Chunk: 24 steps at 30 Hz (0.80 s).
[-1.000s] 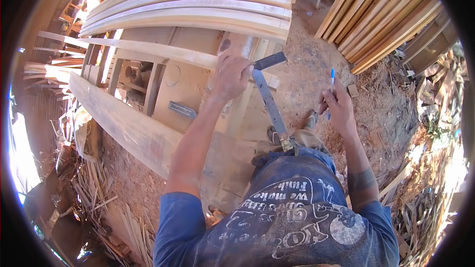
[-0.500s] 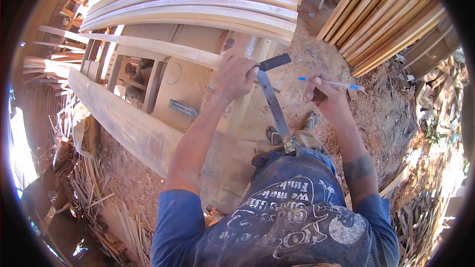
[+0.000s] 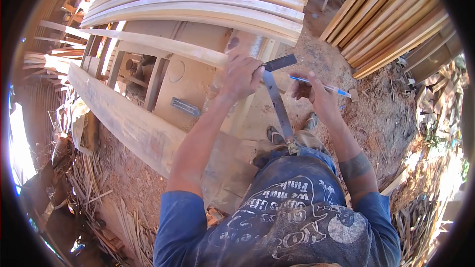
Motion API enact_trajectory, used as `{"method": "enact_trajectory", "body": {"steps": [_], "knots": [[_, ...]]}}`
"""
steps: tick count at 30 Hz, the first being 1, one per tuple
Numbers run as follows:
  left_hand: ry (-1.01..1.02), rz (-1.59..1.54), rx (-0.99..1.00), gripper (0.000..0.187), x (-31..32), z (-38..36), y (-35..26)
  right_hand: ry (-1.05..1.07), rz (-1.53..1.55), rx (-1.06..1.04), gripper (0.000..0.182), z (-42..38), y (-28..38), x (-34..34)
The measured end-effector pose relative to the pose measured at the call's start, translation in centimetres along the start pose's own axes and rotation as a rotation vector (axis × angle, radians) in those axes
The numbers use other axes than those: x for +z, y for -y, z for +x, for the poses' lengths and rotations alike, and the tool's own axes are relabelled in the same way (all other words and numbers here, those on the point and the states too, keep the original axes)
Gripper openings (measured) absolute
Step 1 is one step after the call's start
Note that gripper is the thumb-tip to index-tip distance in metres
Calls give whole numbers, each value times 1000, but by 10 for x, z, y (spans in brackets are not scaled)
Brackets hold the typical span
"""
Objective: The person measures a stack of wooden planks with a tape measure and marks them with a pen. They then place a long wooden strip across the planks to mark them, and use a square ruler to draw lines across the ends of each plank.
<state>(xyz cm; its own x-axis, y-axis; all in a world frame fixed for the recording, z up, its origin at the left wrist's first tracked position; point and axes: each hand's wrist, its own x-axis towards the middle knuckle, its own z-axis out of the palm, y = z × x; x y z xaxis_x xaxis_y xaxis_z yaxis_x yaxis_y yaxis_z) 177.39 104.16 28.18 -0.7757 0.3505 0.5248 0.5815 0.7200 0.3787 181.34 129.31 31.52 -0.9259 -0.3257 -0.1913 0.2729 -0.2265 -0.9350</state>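
Note:
My left hand (image 3: 242, 76) is closed around the end of a curved wooden strip (image 3: 168, 45) and the dark stock of a try square (image 3: 280, 63). The square's metal blade (image 3: 278, 101) points down toward my waist. To the right, my right hand (image 3: 312, 94) holds a blue-and-clear pen (image 3: 326, 87) between its fingers, a short way from the square and not touching it. Below the strip, a small grey block (image 3: 185, 106) lies on the wooden workbench (image 3: 170, 89).
Stacked curved boards (image 3: 198, 7) lie across the bench's far side. More long boards (image 3: 386, 20) stand at the upper right. A wide curved plank (image 3: 123, 113) runs along the near left. Wood scraps (image 3: 123, 227) and sawdust cover the ground.
My right hand has moved left toward the square, and the pen has tilted more steeply. My left hand still holds the strip and square, which appear slightly farther right in view.

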Motion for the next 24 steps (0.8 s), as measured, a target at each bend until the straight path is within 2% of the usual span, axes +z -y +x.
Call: {"method": "enact_trajectory", "body": {"steps": [11,14,17,20,24], "knots": [[2,-9,-6,10,-2,0,-2,-25,-62,-24,52,5,-8,4],[64,7,-32,12,-4,-1,-2,-45,-52,-13,46,5,-6,5],[12,-13,-4,8,-1,0,0,-84,-144,-51,34,10,-11,7],[-18,-3,4,7,3,0,2,-101,-387,-103,24,13,-11,12],[-30,-21,20,7,2,0,3,-140,-574,-149,20,14,-2,27]]}}
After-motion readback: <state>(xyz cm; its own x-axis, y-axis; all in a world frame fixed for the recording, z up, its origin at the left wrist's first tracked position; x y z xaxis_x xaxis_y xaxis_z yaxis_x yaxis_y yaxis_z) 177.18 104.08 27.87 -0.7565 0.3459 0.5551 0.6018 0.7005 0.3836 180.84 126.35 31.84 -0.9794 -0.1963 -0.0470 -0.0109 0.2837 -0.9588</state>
